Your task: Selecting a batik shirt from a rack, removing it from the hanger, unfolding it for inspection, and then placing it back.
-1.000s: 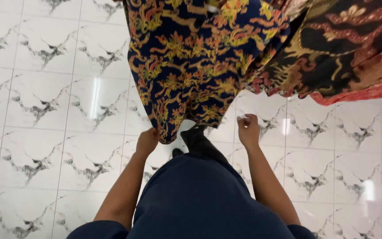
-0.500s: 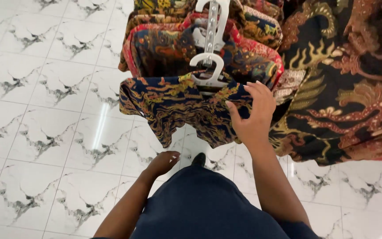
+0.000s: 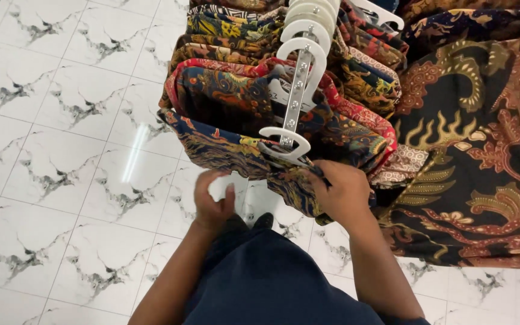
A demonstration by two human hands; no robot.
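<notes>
View from above of a rack of patterned garments over a white marbled tile floor (image 3: 55, 180). A metal rail (image 3: 296, 96) with a row of holes runs away from the viewer and carries several white hangers (image 3: 306, 36). The nearest white hanger (image 3: 284, 141) holds a dark blue batik garment (image 3: 224, 147) with yellow and orange motifs, hanging at the front of the row, just before a red-edged garment (image 3: 224, 90). The right hand (image 3: 341, 192) grips the front garment's right shoulder just below the nearest hanger; its fingers are curled closed on the cloth. The left hand (image 3: 212, 201) is raised below the garment's lower left edge, fingers half curled and holding nothing; whether they touch the cloth cannot be told. A large black cloth (image 3: 476, 156) with red and gold motifs hangs to the right. The person's dark blue clothing (image 3: 260, 283) fills the lower centre.
</notes>
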